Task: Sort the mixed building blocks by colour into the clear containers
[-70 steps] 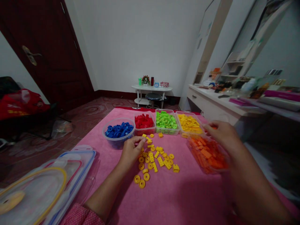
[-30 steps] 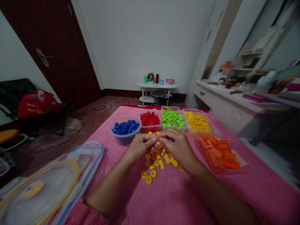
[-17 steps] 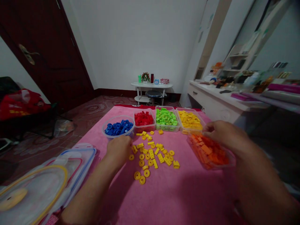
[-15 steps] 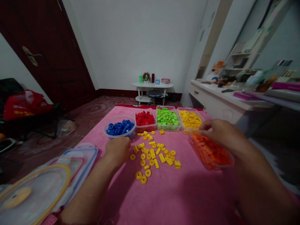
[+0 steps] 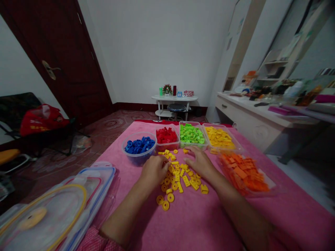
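Observation:
Loose yellow bricks and rings (image 5: pixel 180 177) lie scattered on a pink cloth (image 5: pixel 188 223). My left hand (image 5: pixel 154 169) rests at the left edge of that pile, fingers curled down over some pieces; what they grip is hidden. My right hand (image 5: pixel 200 162) lies over the pile's far right part, fingers stretched toward the green tub. Behind the pile stand a round tub of blue pieces (image 5: pixel 139 147), a tub of red bricks (image 5: pixel 166 136), a tub of green bricks (image 5: pixel 192 134) and a tub of yellow bricks (image 5: pixel 219 137).
A tray of orange bricks (image 5: pixel 244 170) sits to the right of my right hand. Stacked clear lids (image 5: pixel 52 205) lie at the left front. A dark door (image 5: pixel 60 66), a small white table (image 5: pixel 174 101) and a cluttered desk (image 5: pixel 261 108) ring the room.
My right hand has come back from the orange tray to the yellow pile. My left hand has shifted right, from beside the blue tub onto the pile's left edge.

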Available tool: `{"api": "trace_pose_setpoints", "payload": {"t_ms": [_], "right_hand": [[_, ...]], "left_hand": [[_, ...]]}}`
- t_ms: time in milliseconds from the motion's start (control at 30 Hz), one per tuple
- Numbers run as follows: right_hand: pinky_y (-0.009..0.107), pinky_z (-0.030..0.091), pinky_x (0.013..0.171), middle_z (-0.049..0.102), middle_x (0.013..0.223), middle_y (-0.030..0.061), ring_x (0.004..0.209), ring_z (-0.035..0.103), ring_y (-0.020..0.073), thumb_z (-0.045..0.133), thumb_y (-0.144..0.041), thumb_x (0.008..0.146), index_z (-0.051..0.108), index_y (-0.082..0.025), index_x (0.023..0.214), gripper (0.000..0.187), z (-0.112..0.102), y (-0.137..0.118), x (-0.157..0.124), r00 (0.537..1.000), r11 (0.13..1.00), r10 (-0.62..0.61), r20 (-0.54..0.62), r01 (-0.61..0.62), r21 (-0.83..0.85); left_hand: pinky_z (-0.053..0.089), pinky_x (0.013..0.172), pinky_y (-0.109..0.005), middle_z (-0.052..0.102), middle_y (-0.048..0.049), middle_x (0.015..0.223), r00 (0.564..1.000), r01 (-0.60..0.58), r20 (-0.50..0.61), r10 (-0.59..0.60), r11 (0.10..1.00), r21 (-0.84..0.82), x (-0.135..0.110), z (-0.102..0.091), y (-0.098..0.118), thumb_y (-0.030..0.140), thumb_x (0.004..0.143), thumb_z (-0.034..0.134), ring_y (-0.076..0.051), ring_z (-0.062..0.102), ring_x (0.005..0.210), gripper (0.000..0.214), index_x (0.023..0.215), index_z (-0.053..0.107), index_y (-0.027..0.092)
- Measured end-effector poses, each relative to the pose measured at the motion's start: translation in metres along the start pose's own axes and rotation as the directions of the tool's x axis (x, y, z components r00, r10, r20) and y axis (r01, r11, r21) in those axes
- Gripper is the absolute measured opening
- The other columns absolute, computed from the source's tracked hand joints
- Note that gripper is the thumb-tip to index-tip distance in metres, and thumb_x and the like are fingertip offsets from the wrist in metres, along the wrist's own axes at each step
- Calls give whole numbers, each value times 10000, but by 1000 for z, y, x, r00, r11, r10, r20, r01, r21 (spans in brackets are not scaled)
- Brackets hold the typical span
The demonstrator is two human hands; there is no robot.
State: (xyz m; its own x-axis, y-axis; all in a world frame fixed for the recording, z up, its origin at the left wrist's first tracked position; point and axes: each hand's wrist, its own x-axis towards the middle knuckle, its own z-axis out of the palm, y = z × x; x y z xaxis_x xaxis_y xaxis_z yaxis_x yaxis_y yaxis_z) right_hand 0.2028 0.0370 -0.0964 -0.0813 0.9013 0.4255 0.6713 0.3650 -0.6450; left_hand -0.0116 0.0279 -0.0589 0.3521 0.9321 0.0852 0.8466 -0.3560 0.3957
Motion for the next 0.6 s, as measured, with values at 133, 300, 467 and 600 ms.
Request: {"api": "trace_pose_setpoints", "payload": {"t_ms": [133, 300, 467, 600], "right_hand": [[421, 408, 999, 606, 1184, 121, 1113, 554, 245, 595, -215, 761, 593, -145, 1161, 406, 12, 13, 3, 998, 999, 52, -28, -53, -9], [426, 395, 1014, 598, 1208, 121, 1130, 551, 246, 611, -223, 748, 586, -158, 1178, 435, 24, 18, 5, 995, 994, 102, -20, -101, 42], [373, 462, 946, 612, 1166, 112, 1036, 605, 206, 603, -225, 748, 580, -147, 1164, 423, 34, 17, 7, 991, 958, 128, 41, -134, 253], [397, 415, 1007, 577, 1252, 118, 1145, 555, 230, 633, -252, 737, 563, -167, 1216, 491, 44, 21, 9, 995, 968, 95, 17, -96, 232]], "left_hand": [[434, 895, -306, 633, -155, 1146, 982, 18, -187, -19, 1000, -6, 14, 20, -5, 293, 876, 494, -242, 590, 1082, 355, 1171, 613, 137], [401, 965, -362, 591, -222, 1200, 992, 12, -124, -14, 1000, -17, 21, 31, 3, 368, 902, 459, -290, 536, 1173, 484, 1269, 519, 59], [420, 944, -382, 614, -207, 1161, 991, 27, -125, -41, 994, -109, 29, 37, 5, 362, 910, 446, -291, 573, 1116, 462, 1255, 551, 72], [437, 937, -340, 638, -156, 1123, 987, -60, -160, 17, 962, -265, 38, 47, -2, 295, 880, 515, -239, 601, 1045, 391, 1204, 612, 99]]}}
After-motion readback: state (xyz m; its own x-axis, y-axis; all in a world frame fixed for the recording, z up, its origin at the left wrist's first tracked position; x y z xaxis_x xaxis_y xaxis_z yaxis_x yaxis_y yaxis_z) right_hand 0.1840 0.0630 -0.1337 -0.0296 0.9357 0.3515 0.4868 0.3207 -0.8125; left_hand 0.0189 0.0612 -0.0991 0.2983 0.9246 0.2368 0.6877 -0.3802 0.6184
